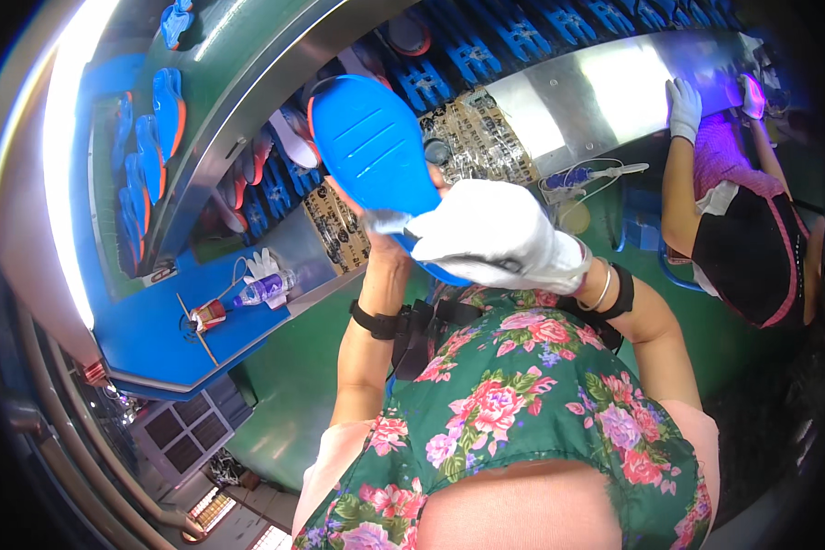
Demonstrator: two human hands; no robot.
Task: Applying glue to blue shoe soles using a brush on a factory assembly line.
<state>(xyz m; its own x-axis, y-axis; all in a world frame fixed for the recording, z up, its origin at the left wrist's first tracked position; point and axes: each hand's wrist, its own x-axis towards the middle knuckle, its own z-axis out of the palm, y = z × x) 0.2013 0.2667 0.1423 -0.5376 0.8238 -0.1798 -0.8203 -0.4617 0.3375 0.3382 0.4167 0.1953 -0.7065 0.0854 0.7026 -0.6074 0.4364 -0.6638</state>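
A blue shoe sole with shallow grooves and an orange edge is held up before me, its toe end pointing away. My left hand, bare, grips it from beneath; most of its fingers are hidden behind the sole, with fingertips showing at its right edge. Over the heel half is my right hand in a white glove, closed around a small tool with a flat greyish tip. That tip lies at the sole's left edge near my left hand; glare and size keep its exact kind unclear, perhaps a brush.
Blue shoe moulds or racks line the metal conveyor ahead. More blue soles stand on the green shelf at left. A blue table bears a purple-labelled bottle and a red pot. A co-worker works at right.
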